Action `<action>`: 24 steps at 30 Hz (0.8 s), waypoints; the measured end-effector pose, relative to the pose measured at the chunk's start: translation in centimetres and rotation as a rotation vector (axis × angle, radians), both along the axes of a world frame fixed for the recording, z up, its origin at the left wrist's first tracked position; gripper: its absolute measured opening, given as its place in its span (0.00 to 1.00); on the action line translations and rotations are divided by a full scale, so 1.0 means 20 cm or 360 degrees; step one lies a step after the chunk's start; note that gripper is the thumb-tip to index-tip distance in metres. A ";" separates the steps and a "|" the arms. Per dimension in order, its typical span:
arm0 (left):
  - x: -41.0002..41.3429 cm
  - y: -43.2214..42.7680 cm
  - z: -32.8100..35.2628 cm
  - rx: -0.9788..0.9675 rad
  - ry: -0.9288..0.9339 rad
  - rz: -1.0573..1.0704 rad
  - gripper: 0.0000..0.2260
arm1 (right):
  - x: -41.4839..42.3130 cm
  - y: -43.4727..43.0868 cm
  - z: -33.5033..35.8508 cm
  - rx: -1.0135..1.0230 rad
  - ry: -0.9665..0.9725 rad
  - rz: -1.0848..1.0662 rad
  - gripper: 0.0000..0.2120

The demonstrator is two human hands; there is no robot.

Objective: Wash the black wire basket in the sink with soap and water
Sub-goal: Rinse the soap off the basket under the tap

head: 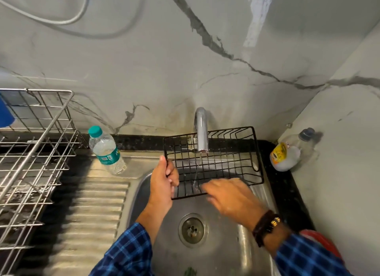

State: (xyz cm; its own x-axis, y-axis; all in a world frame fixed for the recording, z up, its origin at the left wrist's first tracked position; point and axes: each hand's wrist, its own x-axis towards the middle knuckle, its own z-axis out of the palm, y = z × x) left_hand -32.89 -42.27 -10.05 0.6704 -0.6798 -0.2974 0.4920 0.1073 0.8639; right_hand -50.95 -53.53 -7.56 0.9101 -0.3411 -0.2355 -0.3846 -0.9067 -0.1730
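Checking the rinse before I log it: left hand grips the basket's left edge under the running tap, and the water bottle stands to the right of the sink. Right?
One detail is off. In the head view the water bottle stands to the left of the sink, not the right. The rest holds: the left hand grips the left edge of the black wire basket under the running tap.

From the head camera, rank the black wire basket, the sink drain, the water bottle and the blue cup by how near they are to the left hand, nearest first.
1. Black wire basket: the left hand grips its left edge.
2. Sink drain: below and to the right, in the basin.
3. Water bottle: up and to the left, on the sink's edge.
4. Blue cup: far left, in the metal rack.
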 end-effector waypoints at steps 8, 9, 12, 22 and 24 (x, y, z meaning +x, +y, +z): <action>-0.06 0.01 0.02 0.0013 -0.0326 -0.0170 0.24 | -0.09 0.00 -0.08 -0.0156 0.0489 -0.0385 0.21; -0.07 0.00 0.03 0.0005 -0.0382 -0.0185 0.23 | -0.04 0.04 -0.08 -0.0239 0.0495 -0.0410 0.28; -0.08 -0.02 0.05 -0.0012 -0.0454 -0.0139 0.22 | 0.09 0.09 -0.07 -0.0225 0.0398 -0.0333 0.38; 0.06 0.00 0.00 -0.0235 -0.0553 -0.0017 0.22 | -0.05 0.04 -0.15 -0.0093 -0.0681 0.0100 0.30; 0.05 -0.01 0.00 -0.0238 -0.0588 -0.0025 0.21 | -0.06 0.05 -0.19 -0.0171 -0.0784 0.0011 0.23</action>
